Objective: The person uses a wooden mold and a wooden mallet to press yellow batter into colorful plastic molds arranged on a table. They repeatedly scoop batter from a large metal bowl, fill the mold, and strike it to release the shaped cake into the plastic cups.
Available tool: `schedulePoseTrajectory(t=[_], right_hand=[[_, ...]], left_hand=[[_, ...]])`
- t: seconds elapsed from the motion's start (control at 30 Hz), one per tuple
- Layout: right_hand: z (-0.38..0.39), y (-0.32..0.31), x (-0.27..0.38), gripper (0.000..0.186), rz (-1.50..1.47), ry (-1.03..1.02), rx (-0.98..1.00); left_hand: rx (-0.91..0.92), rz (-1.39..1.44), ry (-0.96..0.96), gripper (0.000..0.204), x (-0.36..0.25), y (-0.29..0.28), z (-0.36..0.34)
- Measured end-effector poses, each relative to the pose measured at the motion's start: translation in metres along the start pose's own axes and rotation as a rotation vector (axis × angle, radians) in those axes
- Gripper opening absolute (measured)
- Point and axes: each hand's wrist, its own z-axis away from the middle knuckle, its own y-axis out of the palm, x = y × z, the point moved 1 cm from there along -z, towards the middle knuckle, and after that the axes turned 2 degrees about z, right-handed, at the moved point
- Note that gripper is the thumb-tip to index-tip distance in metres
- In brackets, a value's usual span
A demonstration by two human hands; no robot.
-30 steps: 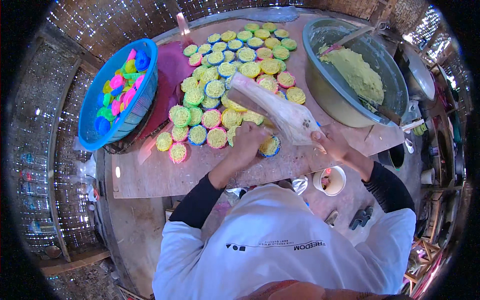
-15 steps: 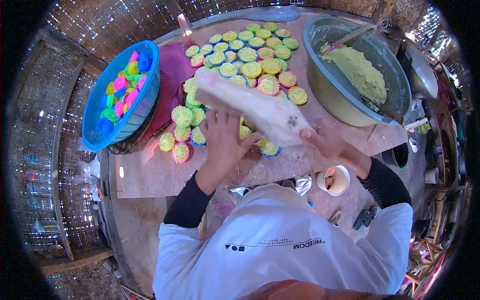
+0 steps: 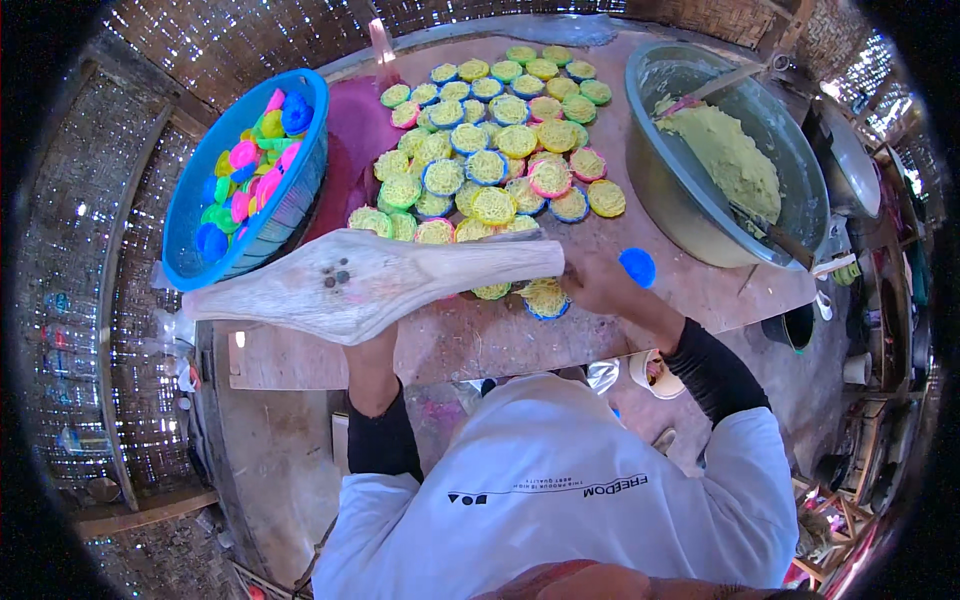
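Head view: wooden tool [image 3: 375, 275] at 9 o'clock. Your left hand [image 3: 371, 362] is mostly hidden behind it, your right hand [image 3: 608, 286] by its 3 o'clock end; neither grip can be told. Filled cups [image 3: 494, 206] at 12 appear done; loose cups [image 3: 243, 155] at 10 and dough [image 3: 725, 150] at 2 apparently remain.

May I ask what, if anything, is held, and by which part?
Wooden tool, apparently by its wide middle; left hand mostly hidden, contact by right hand unclear.

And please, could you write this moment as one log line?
left hand: mostly hidden behind diamond-bodied wooden tool | right hand: by tool's right end, grip unclear | nearby: strand-topped moulds; pale-green dough in basin
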Motion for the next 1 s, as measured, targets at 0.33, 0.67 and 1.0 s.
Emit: schedulePoseTrajectory(t=[0.33, 0.67, 1.0], right_hand=[[-0.006, 0.0, 0.002, 0.047, -0.082, -0.096, -0.012], [0.004, -0.022, 0.021, 0.049, 0.29, -0.096, 0.015], [-0.007, -0.01, 0.007, 0.048, 0.342, -0.17, 0.042]], left_hand=[[-0.03, -0.005, -0.235, 0.042, -0.011, -0.01, -0.002], [-0.029, 0.108, -0.391, 0.039, -0.017, -0.001, -0.015], [0.012, 0.081, -0.345, 0.033, -0.023, 0.0, -0.024]])
